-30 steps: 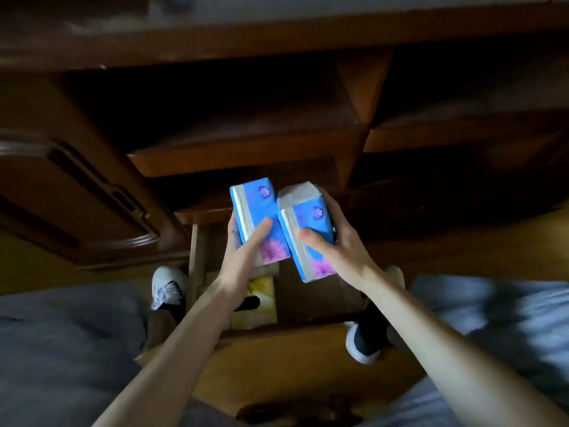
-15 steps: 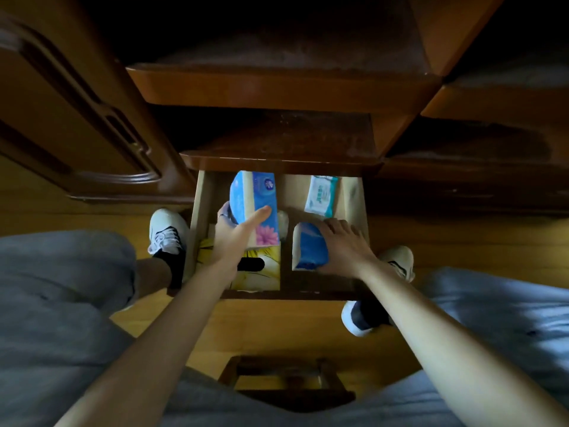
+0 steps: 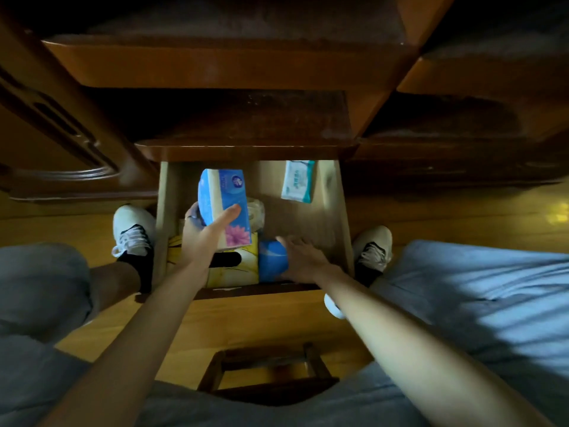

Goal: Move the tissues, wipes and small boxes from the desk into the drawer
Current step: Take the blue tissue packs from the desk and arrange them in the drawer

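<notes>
The open wooden drawer (image 3: 334, 211) lies below me between my feet. My left hand (image 3: 200, 232) grips a blue tissue pack with a pink flower (image 3: 226, 208) and holds it upright over the drawer's left side. A second blue tissue pack (image 3: 272, 263) stands in the drawer near its front. My right hand (image 3: 303, 257) rests against that pack's right side, fingers straight. A yellow tissue box (image 3: 240, 269) lies in the front left corner, partly under my left wrist. A white and teal wipes pack (image 3: 297, 180) lies at the back right.
Dark wooden desk shelves (image 3: 246, 118) overhang the drawer's back. A carved cabinet door (image 3: 61, 134) stands at the left. My shoes (image 3: 132, 232) flank the drawer on the wooden floor. A small clear plastic item (image 3: 257, 211) sits mid-drawer. A stool frame (image 3: 268, 374) is under me.
Both packs came down from in front of the shelves to the drawer. The right hand set its pack inside and loosened its grip. The left hand still holds its pack.
</notes>
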{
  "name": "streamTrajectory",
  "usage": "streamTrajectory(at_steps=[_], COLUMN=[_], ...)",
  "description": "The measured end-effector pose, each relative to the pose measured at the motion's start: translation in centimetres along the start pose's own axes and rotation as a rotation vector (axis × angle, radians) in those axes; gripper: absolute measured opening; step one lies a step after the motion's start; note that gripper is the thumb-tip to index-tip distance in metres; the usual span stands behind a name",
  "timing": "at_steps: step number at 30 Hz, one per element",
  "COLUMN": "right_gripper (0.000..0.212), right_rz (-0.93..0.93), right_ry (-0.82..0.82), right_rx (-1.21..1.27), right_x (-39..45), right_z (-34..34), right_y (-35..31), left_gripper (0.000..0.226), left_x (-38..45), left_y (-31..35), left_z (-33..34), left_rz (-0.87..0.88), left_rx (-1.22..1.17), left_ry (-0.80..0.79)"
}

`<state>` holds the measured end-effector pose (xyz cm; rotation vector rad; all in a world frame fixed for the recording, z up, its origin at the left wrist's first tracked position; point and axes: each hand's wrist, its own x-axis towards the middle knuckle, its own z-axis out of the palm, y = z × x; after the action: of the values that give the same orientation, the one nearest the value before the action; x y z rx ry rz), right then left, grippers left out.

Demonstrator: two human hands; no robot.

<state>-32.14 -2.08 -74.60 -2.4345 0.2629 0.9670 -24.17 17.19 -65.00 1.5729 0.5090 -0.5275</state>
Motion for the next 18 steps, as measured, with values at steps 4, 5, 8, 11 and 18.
streamTrajectory(at_steps=[4,5,8,11,18], right_gripper=[0.106,0.105,0.102,0.099,0.077], right_rz=[0.069,0.090,0.222,0.367,0.356], right_ry=[0.090,0.109,0.199,0.288,0.232], right_rx=[-0.126,-0.171,-0.255,-0.306,0.107], right_x=[0.2,0.2,0.2,0.3,1.5], right_z=[0.8,0.8,0.0,-0.8,1.0], right_y=[-0.9,-0.9,0.0,1.5,-0.9], left_gripper=[0.087,0.087,0.090,0.086,0.081], left_x=[0.3,0.3,0.1,0.2,0.6], left_y=[-0.5,-0.5,-0.5,-0.4,-0.6], left_z=[0.4,0.4,0.4,0.5,0.2], left_rz=[-0.011,-0.020,-0.052,-0.067,-0.065], left_rx=[0.003,0.002,-0.013,-0.026,-0.068], left_ry=[-0.010,-0.015,-0.016,-0.014,-0.031])
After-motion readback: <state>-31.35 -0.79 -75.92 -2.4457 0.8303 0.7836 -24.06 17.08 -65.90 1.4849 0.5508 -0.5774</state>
